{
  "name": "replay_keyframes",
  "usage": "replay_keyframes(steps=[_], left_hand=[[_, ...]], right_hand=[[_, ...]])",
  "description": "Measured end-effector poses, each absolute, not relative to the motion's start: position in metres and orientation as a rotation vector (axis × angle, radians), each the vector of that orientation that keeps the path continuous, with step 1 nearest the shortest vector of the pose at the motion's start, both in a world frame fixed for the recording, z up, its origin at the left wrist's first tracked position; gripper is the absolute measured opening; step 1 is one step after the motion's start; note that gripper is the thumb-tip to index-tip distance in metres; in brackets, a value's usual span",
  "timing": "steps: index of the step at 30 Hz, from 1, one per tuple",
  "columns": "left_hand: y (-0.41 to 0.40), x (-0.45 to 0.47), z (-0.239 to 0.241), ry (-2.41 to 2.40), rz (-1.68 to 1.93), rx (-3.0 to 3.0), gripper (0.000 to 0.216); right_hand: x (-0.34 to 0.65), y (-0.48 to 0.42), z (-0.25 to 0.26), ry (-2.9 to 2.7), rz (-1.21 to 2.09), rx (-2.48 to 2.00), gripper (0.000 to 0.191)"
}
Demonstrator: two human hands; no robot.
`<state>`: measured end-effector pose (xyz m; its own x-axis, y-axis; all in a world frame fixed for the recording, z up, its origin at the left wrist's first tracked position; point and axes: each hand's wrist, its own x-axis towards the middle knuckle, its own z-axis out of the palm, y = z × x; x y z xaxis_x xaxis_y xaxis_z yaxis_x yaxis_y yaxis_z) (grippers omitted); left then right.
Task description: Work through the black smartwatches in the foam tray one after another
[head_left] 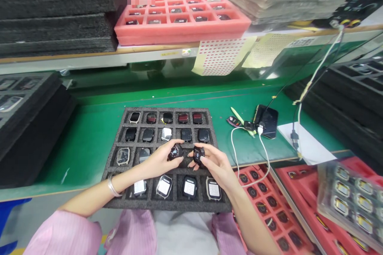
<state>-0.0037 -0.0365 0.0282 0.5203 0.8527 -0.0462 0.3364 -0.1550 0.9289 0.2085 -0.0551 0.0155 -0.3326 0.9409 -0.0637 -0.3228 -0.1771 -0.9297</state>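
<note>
A black foam tray [113,167] with square pockets lies in front of me on the green bench, holding several watch bodies. Over its middle my left hand [163,159] pinches a small dark watch body [174,152] between thumb and fingers. Right beside it my right hand [214,161] grips another dark watch body [198,154]. The two pieces are held close together, just above the tray. A silver bangle [111,185] sits on my left wrist.
A phone [267,121] with a white cable, a green pen [239,118] and a white sheet [308,143] lie to the right. Red foam trays [263,203] sit at lower right, black foam stacks [30,127] left. A pink tray [182,28] rests on the shelf; a person sits behind it.
</note>
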Motion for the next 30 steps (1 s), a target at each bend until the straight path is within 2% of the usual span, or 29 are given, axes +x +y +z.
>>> replay_keyframes(steps=[18, 21, 25, 30], left_hand=[[-0.036, -0.005, 0.028, 1.035, 0.687, 1.751, 0.039], [-0.036, -0.003, 0.022, 1.039, 0.665, 1.575, 0.039], [-0.032, 0.000, 0.017, 0.938, 0.655, 1.213, 0.050], [-0.031, 0.004, 0.022, 0.903, 0.678, 0.945, 0.040]], right_hand=[[0.209, -0.056, 0.017, -1.080, 1.704, -0.856, 0.035], [0.210, -0.056, 0.018, -1.060, 1.740, -0.877, 0.039], [0.211, -0.056, 0.019, -0.981, 1.798, -0.856, 0.048], [0.212, -0.057, 0.017, -0.900, 1.823, -0.865, 0.045]])
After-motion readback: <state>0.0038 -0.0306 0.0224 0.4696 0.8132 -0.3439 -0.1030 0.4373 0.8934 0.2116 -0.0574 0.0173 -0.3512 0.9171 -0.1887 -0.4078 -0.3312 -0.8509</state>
